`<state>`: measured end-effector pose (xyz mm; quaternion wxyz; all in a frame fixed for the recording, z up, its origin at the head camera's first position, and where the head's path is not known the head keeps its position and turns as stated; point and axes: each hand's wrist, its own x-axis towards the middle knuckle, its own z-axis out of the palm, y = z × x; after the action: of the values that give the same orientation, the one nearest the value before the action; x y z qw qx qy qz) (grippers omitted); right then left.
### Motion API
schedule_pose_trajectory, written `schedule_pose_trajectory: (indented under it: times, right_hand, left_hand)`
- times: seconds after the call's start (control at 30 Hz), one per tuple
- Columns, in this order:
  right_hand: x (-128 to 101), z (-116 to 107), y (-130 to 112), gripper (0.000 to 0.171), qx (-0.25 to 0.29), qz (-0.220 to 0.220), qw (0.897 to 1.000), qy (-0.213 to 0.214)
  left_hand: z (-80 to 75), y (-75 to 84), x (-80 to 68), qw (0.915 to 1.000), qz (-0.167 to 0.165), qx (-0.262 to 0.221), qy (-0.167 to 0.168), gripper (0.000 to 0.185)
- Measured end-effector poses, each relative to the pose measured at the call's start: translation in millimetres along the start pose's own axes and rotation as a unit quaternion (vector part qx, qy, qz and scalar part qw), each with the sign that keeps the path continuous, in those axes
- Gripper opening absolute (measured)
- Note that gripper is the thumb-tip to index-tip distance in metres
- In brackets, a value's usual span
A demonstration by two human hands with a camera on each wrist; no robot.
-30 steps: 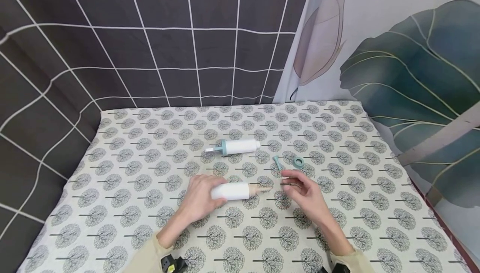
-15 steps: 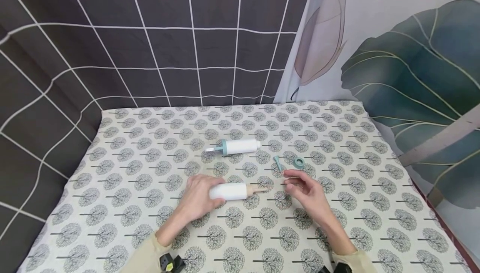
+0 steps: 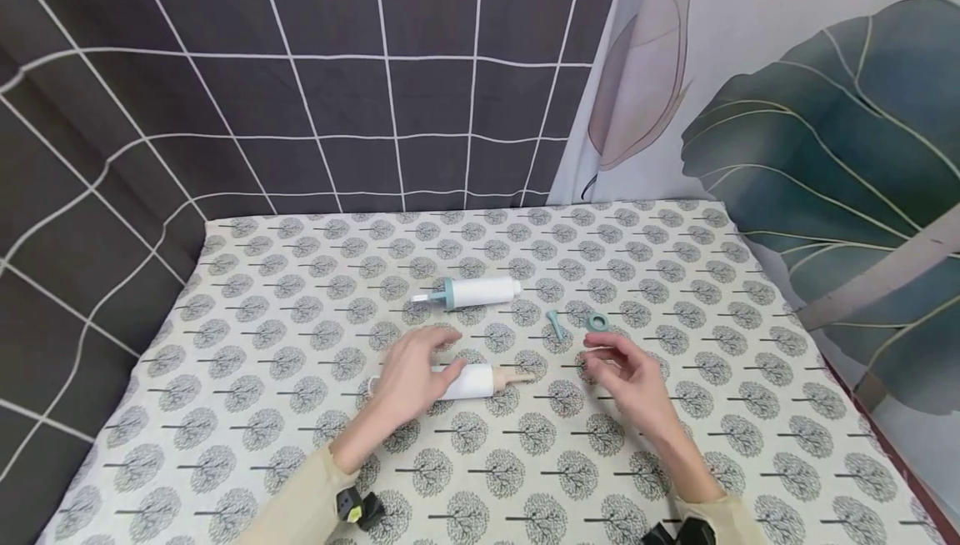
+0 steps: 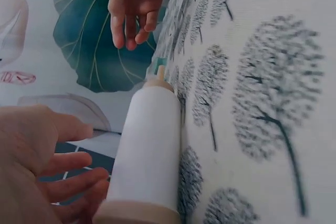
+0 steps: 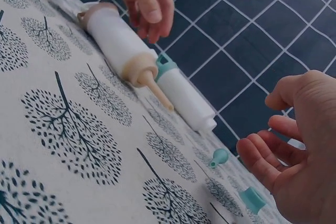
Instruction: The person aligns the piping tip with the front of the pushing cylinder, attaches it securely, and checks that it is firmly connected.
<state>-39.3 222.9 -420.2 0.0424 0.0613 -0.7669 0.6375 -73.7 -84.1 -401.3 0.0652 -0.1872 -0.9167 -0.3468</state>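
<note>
My left hand (image 3: pixel 408 378) lay over the near white tube (image 3: pixel 468 381), the one with the beige cap and thin beige nozzle (image 3: pixel 517 376) pointing right; the fingers (image 4: pixel 63 163) were spread and relaxed, resting against its left end rather than wrapped round it, so the tube lay on the tree-printed cloth of the desk (image 3: pixel 262 412) steadied more than held; my right hand (image 3: pixel 630 382) hovered a little to the right of the nozzle tip, not touching it, its fingers (image 5: pixel 262 163) loosely curled and, as far as I could see, empty.

I judged this to be a pause between putting pieces together; the small teal stem (image 3: pixel 555 322) and the teal ring (image 3: pixel 597 322) lay side by side just beyond my right hand, untouched, and the second white tube (image 3: pixel 472 292), with its teal collar and white tip, lay further back, well apart from both hands; the next move, I thought, called for my right hand to pinch one of those small teal parts, and for my left to take a firmer hold so the tube would not roll.

As for contents, both tubes were opaque; I could not tell whether anything was in either.
</note>
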Motion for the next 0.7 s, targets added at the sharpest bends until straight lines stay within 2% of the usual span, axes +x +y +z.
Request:
schedule_pose_trajectory:
  times: [0.07, 0.17, 0.33, 0.57, 0.7]
  right_hand:
    - [2.5, -4.3, 1.5, 0.035, -0.006, -0.007, 1.000, 0.011]
    - [6.5, -12.0, 4.6, 0.034, -0.015, -0.011, 1.000, 0.024]
    - [13.6, -21.7, 8.8, 0.035, -0.023, 0.000, 0.999, 0.039]
    - [24.3, -28.7, 10.1, 0.033, -0.046, -0.026, 0.997, 0.054]
    - [27.6, -33.2, 11.4, 0.033, -0.076, -0.028, 0.995, 0.063]
  left_hand:
    - [2.1, 5.5, 11.0, 0.9996, 0.008, -0.025, 0.007, 0.032]
    - [8.0, 13.6, 29.2, 0.9967, 0.017, -0.080, -0.003, 0.024]
    - [23.6, 23.7, 55.1, 0.9899, -0.002, -0.139, -0.026, 0.019]
    - [45.1, 29.8, 78.4, 0.9873, -0.041, -0.152, -0.020, 0.021]
    - [56.5, 32.9, 85.2, 0.9863, -0.061, -0.150, -0.033, 0.021]
